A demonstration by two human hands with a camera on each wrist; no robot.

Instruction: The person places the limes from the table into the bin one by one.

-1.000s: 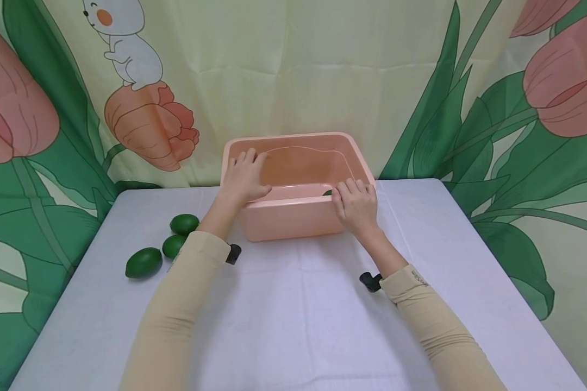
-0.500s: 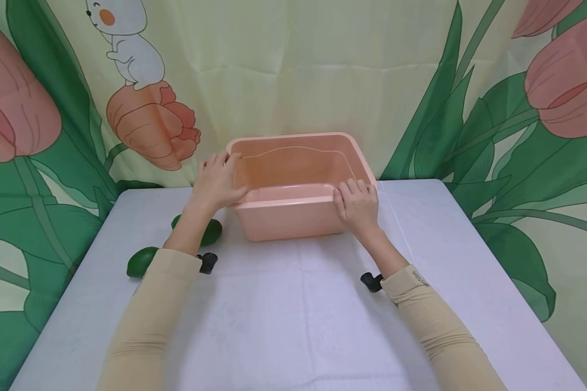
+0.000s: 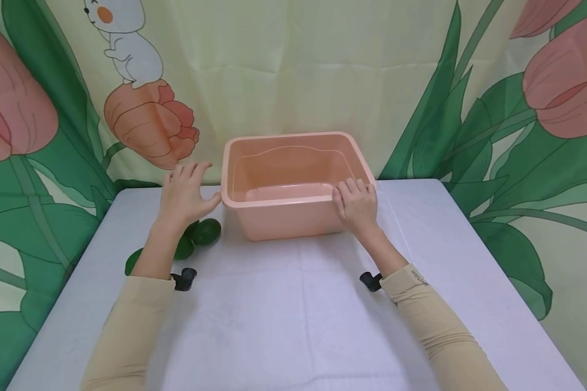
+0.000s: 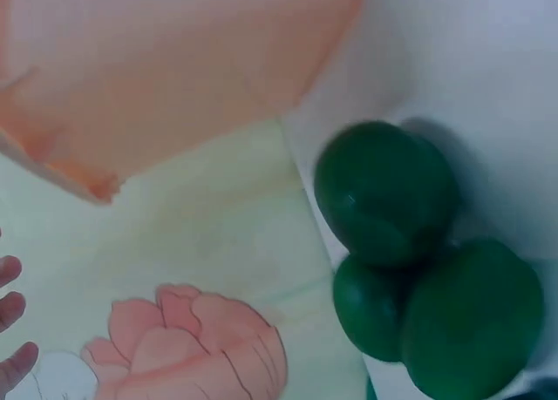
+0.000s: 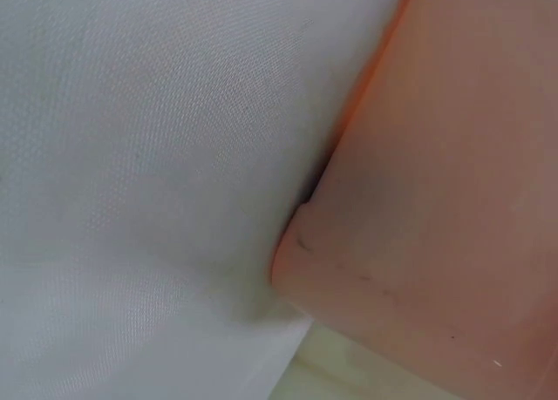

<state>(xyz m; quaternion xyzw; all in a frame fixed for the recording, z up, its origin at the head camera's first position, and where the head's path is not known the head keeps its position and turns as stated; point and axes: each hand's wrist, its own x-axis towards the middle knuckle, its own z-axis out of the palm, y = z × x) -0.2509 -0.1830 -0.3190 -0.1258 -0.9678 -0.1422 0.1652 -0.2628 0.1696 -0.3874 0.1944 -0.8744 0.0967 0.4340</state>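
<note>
My right hand (image 3: pixel 358 205) grips the near rim of a pink plastic bin (image 3: pixel 288 220) at its right corner, fingers curled over the edge. To the left of the bin, my left hand (image 3: pixel 182 198) hangs with fingers spread and thumb stretched toward the rim, holding nothing. Under and around that wrist lie several dark green limes, among them a lime (image 3: pixel 206 232) close to the bin and a lime (image 3: pixel 133 262) partly behind the forearm. The left wrist view shows a lime (image 4: pixel 388 195) touching others, with my left fingertips (image 4: pixel 16 365) at the frame's edge.
A white cloth (image 3: pixel 283 315) covers the table. Behind it hangs a printed curtain (image 3: pixel 293 65) with tulips and a rabbit on a carrot, close to the bin's back. Each wrist carries a small black camera (image 3: pixel 370 281).
My left hand has moved left, from over the bin's left side to above the limes. The right hand keeps its grip. A bit of green inside the bin no longer shows.
</note>
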